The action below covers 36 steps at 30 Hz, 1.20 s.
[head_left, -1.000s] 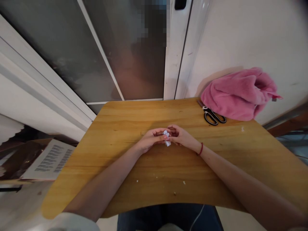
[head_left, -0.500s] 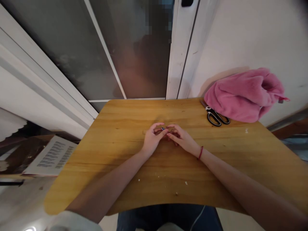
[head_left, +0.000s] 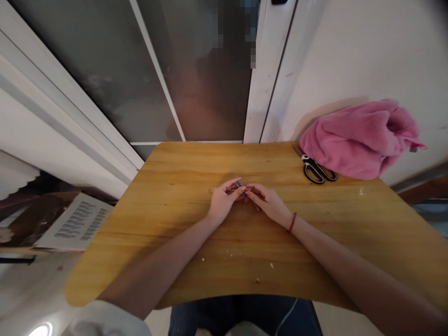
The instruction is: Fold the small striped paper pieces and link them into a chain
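Note:
Over the middle of the wooden table [head_left: 168, 186], my two hands meet at the fingertips around a small blue and white object [head_left: 240, 185]. Most of it is covered by fingers, and its kind is too small to make out. My left hand [head_left: 223, 199] pinches it between thumb and fingers from the left. From the right, my right hand [head_left: 268, 198] closes thumb and forefinger on its near end. A thin red band [head_left: 292, 222] circles my right wrist.
At the back right lie black-handled scissors [head_left: 317, 171], their blades partly under a pink plush cloth item [head_left: 364, 140]. Small white scraps [head_left: 272, 265] dot the near part of the table. A glass-panelled door [head_left: 206, 93] borders the far edge. An open cardboard box [head_left: 75, 221] stands left.
More of the small blue and white object shows between my fingers. My right thumb and forefinger have closed in on it, and the view has shifted slightly.

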Tool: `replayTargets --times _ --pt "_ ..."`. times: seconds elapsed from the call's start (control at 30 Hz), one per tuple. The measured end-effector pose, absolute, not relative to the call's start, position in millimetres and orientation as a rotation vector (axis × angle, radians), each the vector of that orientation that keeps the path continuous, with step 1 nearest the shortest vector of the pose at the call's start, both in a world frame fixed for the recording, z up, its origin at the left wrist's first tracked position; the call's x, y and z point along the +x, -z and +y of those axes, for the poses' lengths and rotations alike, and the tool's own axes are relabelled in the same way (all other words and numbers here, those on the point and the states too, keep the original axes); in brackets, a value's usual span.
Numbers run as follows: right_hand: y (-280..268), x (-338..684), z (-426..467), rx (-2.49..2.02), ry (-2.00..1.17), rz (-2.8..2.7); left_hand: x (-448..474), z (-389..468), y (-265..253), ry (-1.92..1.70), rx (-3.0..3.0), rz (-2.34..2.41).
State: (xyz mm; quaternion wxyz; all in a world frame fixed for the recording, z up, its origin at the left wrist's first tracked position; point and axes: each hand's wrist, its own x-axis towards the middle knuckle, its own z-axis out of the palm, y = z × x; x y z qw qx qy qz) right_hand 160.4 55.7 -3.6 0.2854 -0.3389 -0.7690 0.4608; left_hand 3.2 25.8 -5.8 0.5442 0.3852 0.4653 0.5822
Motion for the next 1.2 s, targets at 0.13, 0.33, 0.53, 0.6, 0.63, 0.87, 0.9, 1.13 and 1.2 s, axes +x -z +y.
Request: replayTargets --times 0.13,0.33,0.53,0.6,0.63,0.87,0.9,1.13,1.2 --pt "3.7 160.7 56.3 -0.911 -1.283 -2.001 1.4 27.4 7.0 -1.380 0.892 1.056" --pt "4.5 160.3 55.1 -0.891 -1.200 -1.997 -0.4 27.5 5.4 -1.350 0.892 0.985" --pt "1.7 158.8 50.4 -0.928 -0.892 -2.097 -0.8 26.4 1.5 -1.332 0.913 0.930" --pt "0.9 158.7 49.8 -0.924 -0.868 -2.092 -1.4 26.4 1.1 -1.327 0.924 0.910" --pt "0.8 158.8 49.7 -0.915 -0.871 -2.083 -1.8 26.5 1.0 -1.323 0.931 0.903" --pt "0.6 160.7 48.5 -0.890 -0.915 -2.052 -3.7 26.5 1.1 -1.307 0.990 0.873" --pt "0.0 161.0 48.1 -0.885 -0.922 -2.051 -3.7 26.4 1.0 -1.309 0.993 0.870" --pt "-4.7 162.4 47.2 -0.811 -1.059 -1.994 -3.7 25.5 -0.8 -1.288 0.961 0.830" --pt "-4.8 162.3 47.2 -0.802 -1.068 -1.976 -4.1 25.3 -0.9 -1.276 0.952 0.824"
